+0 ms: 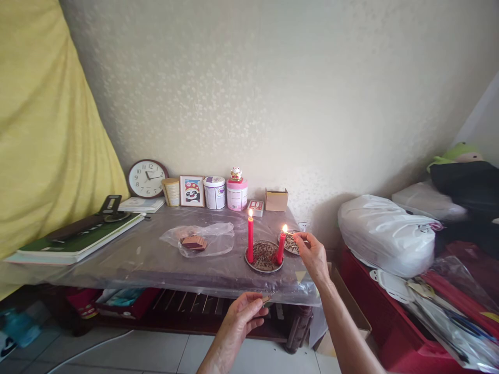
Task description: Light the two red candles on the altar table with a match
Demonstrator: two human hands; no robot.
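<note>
My right hand (pixel 313 254) is closed in a pinch on a thin matchstick (pixel 290 234), its tip at the flame on the shorter red candle (pixel 280 248). A taller red candle (pixel 250 240), also lit, stands upright to the left. Both candles rise from a round metal plate (pixel 265 269) covered with dark bits. Lower down, in front of the table edge, my left hand (pixel 245 318) is closed on a small brown matchbox (pixel 266 299), mostly covered by the fingers. Behind the shorter candle lies a second round dish (pixel 290 243) with many small pale sticks.
A plastic bag (pixel 222 239) with stacked brown pieces lies on the plastic-covered table (pixel 148 259). Along the wall stand a clock (pixel 147 179), a panda picture (pixel 192 191), tins (pixel 237 195) and an open cardboard box (pixel 276 199). White bags (pixel 385 234) are on the right.
</note>
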